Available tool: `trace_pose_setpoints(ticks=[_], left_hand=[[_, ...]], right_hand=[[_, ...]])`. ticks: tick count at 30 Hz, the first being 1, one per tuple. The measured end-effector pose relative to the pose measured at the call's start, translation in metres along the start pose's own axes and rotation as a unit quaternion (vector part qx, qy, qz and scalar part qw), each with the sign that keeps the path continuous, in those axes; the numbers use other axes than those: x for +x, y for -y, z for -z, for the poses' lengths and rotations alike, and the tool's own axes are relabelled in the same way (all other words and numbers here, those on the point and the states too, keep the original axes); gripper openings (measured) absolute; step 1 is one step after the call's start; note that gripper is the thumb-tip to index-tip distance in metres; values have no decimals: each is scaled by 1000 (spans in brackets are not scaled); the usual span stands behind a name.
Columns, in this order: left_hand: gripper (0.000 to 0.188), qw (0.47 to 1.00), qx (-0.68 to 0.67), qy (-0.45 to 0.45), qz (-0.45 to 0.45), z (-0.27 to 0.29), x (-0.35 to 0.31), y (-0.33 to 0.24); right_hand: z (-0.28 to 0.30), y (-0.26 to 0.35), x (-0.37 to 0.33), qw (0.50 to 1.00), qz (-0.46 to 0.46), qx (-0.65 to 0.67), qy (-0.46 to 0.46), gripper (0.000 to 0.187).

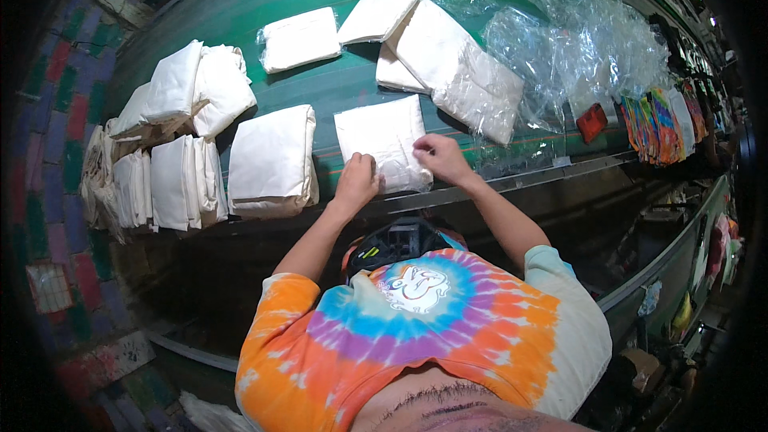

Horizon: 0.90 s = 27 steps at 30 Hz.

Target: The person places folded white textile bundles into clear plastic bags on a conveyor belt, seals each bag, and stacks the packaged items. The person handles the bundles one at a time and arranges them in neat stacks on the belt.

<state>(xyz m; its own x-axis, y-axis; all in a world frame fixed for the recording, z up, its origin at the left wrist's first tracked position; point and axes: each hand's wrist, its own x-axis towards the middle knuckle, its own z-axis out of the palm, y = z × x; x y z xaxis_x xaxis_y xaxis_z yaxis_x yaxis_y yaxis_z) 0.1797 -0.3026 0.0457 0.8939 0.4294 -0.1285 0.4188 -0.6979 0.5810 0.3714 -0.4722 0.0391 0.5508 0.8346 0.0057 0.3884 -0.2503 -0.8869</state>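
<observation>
A folded white cloth in a clear plastic bag (382, 130) lies flat in front of me on the green table. My left hand (358, 182) is closed at its lower left edge, fingers curled on the plastic. At its right edge my right hand (442, 158) pinches the bag, thumb and fingers together. The plastic looks creased between my hands and along the near edge. Just left of it, a thick folded white cloth (270, 158) lies without a visible bag.
Stacks of folded white cloth (180, 180) fill the table's left end. Bagged white cloths (302, 38) lie farther back. Loose clear plastic bags (572, 40) heap at the right, near a small red-orange packet (592, 122) and colourful tie-dyed cloths (660, 124). A metal edge (552, 173) borders the table.
</observation>
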Motion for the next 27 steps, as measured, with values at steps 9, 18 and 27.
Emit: trace_pose_setpoints(ticks=[9,18,27], left_hand=[[13,991,79,-17,-106,-9,-1,3],[23,991,-110,-46,-51,0,10,13],[68,986,45,-159,-35,-34,43,15]], right_hand=[[-62,27,-7,966,-59,-249,37,28],[-31,2,20,973,-192,-7,128,16],[-61,-6,21,955,-241,173,17,43]])
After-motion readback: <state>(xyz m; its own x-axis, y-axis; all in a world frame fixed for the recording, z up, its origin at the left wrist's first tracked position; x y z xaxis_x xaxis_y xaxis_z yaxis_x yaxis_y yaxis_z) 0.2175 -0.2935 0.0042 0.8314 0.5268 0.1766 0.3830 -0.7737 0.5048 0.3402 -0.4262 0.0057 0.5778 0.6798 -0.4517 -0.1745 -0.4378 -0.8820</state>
